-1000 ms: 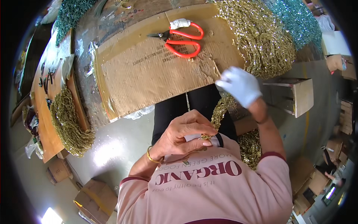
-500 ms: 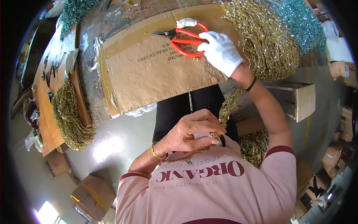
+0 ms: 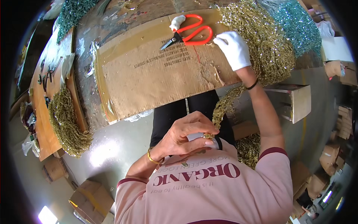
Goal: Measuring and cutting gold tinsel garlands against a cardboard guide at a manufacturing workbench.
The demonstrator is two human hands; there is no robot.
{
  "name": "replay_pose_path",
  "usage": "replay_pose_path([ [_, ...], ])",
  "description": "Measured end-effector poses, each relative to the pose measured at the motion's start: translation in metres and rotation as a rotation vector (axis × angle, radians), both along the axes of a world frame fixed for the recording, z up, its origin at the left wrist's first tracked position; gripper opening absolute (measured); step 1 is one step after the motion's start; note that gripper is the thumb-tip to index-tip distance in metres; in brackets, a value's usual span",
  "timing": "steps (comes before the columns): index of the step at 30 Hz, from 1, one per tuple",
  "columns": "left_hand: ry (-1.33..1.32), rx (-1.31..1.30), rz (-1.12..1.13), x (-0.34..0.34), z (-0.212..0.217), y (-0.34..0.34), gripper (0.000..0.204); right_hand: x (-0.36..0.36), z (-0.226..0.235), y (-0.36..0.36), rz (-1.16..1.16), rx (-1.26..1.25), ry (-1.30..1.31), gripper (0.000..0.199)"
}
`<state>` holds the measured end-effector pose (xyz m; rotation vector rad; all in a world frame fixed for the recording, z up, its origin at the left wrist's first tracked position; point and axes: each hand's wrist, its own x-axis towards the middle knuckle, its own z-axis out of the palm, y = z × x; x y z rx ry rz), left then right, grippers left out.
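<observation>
My bare left hand [image 3: 188, 134] is closed, pinching the end of a gold tinsel garland [image 3: 223, 108] close in front of my shirt. From there the garland runs up and right toward the table edge. My right hand [image 3: 235, 50], in a white glove, is over the right part of a cardboard sheet with its fingers stretched out and partly apart, holding nothing I can see. Just left of its fingertips lies a pair of scissors [image 3: 197, 42] with red handles and dark blades. White wrapping covers part of one handle. The scissors lie apart from the glove.
The cardboard sheet [image 3: 141, 82] covers the near tabletop. Gold tinsel [image 3: 266, 44] and teal tinsel [image 3: 298, 30] are piled at the right. More gold tinsel [image 3: 65, 123] hangs off a wooden board [image 3: 61, 86] at left. An open drawer-like box [image 3: 300, 104] stands right, below table height.
My right hand has let go of the scissors and drawn away to the right. The scissors have turned and rest on the cardboard. My left hand keeps its pinch on the garland.
</observation>
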<state>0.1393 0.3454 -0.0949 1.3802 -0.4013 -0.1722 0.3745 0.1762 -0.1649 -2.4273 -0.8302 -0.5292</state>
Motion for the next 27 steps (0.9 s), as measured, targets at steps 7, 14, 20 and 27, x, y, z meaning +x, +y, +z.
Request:
replay_pose_path([
  [7, -0.060, 0.030, -0.059, 0.007, -0.003, -0.007, 0.026, -0.008, 0.000, 0.016, -0.039, -0.137, 0.034, 0.023],
  [14, -0.064, 0.014, -0.082, -0.002, 0.008, 0.004, 0.022, -0.056, 0.070, -0.038, -0.103, -0.365, 0.341, 0.035],
  [20, -0.044, 0.078, 0.110, 0.009, 0.004, 0.003, 0.027, -0.150, 0.099, -0.008, 0.712, 0.103, 1.291, 0.064],
  [27, -0.206, 0.299, 0.419, 0.000, 0.014, 0.032, 0.024, -0.145, 0.075, -0.036, 0.457, -0.066, 0.462, 0.027],
])
